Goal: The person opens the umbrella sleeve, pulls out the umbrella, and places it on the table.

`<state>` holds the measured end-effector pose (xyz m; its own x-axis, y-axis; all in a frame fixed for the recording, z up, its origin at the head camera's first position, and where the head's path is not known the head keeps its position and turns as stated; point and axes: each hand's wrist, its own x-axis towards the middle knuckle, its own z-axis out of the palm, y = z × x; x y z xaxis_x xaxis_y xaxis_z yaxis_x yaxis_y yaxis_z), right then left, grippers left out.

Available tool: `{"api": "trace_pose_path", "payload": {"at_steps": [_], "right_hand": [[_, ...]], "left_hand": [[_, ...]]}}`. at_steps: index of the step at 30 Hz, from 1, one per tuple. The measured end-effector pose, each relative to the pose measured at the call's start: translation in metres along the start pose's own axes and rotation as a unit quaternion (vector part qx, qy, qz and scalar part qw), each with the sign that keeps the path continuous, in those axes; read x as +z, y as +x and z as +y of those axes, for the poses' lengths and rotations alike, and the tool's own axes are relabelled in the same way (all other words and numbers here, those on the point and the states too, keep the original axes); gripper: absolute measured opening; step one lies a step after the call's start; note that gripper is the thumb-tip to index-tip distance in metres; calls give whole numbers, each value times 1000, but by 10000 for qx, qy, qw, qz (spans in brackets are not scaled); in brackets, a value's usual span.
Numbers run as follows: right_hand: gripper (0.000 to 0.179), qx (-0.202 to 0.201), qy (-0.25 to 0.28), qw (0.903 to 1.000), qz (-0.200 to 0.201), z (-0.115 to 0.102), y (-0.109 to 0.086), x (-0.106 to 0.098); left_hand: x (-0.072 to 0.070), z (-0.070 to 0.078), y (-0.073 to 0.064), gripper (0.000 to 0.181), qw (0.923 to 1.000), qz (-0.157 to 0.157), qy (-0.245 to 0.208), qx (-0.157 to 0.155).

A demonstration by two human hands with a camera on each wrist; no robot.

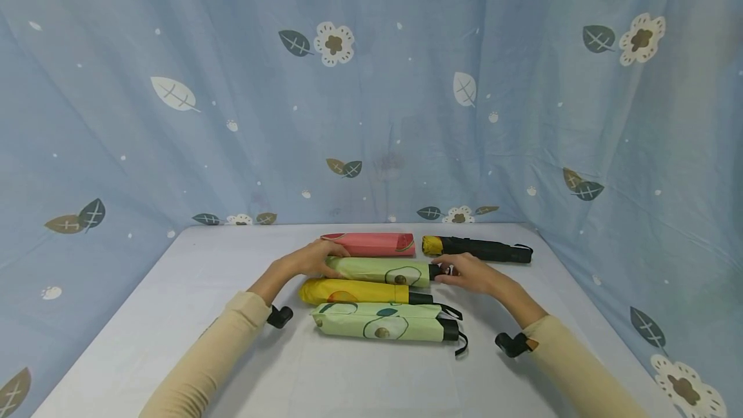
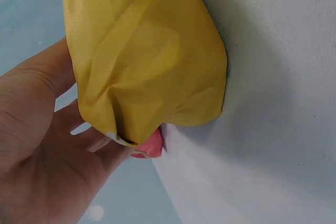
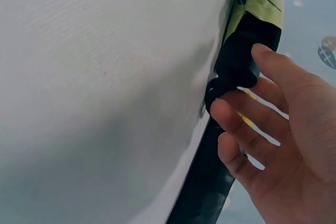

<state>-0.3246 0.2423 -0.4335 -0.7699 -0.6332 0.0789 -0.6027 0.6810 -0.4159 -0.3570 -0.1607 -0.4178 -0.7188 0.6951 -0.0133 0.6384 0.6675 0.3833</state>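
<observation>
Blue curtain [image 1: 400,102] behind white worktop [image 1: 261,379]; five folded umbrellas [image 1: 383,331].
Far green umbrella [image 1: 371,269] lies at yellow umbrella's [image 1: 354,291] 12 o'clock. Right hand [image 1: 471,272] loosely pinches its handle [image 3: 239,51]; left hand [image 1: 313,258], half-open, straddles its 9 o'clock end, grip unconfirmed. Uneven pulling could roll it. Wrist view hides left fingertips [image 1: 344,250]; sleeves [image 1: 200,366] cut off.

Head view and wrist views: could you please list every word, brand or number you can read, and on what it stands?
"but it's always beautifu": in white on the blue curtain, partly cut off at the top edge.
No text can be read on the folded umbrellas in any view.
</observation>
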Motion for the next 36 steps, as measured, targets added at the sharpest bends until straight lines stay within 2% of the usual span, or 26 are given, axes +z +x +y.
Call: {"api": "trace_pose_path", "payload": {"at_steps": [8, 14, 26, 36], "right_hand": [[49, -38, -254, 9997, -15, -2, 9, 2], [52, 110, -390, 9991, -98, -3, 13, 4], [50, 349, -343, 9988, -101, -4, 16, 5], [46, 145, -398, 9991, 35, -4, 15, 2]], "left_hand": [[-2, 5, 3, 47, 9999, -125, 74, 32], [-2, 6, 5, 46, 9997, -202, 92, 87], [-1, 3, 8, 48, 9993, -236, 216, 179], [-1, 4, 8, 51, 9996, -142, 249, -26]]}}
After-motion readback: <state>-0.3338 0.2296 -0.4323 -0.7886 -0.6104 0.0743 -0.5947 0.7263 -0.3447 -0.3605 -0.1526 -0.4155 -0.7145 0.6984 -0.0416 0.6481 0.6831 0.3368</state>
